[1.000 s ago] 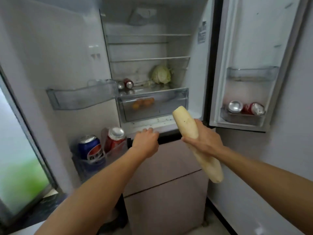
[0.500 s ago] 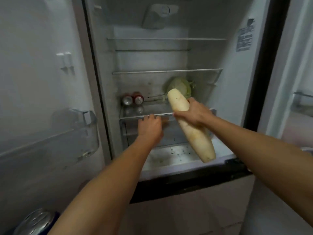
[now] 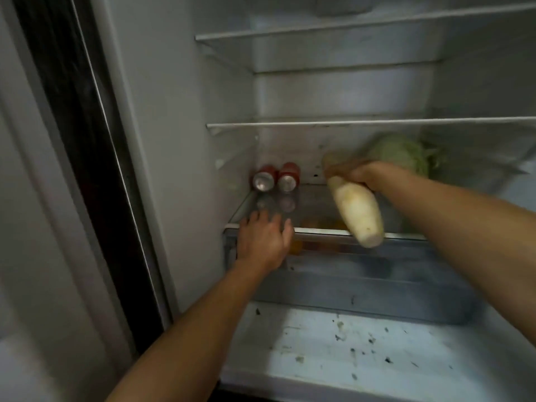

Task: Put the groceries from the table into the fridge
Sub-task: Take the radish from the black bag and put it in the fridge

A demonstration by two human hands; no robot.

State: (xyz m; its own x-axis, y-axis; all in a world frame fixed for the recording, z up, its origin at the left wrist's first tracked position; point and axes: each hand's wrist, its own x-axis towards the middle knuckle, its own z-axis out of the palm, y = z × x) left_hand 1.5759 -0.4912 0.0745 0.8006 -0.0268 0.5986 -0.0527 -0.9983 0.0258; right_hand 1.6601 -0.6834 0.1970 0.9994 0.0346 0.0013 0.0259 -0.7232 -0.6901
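The view is filled by the inside of an open fridge (image 3: 179, 111) with pale grey-white walls. Two thin shelves (image 3: 362, 122) cross the upper part, one above the other. Lower, there is a clear drawer (image 3: 377, 288), and the near white floor (image 3: 362, 352) under it has many small dark specks. A dark door seal (image 3: 87, 158) runs down the left side. The light is dim.
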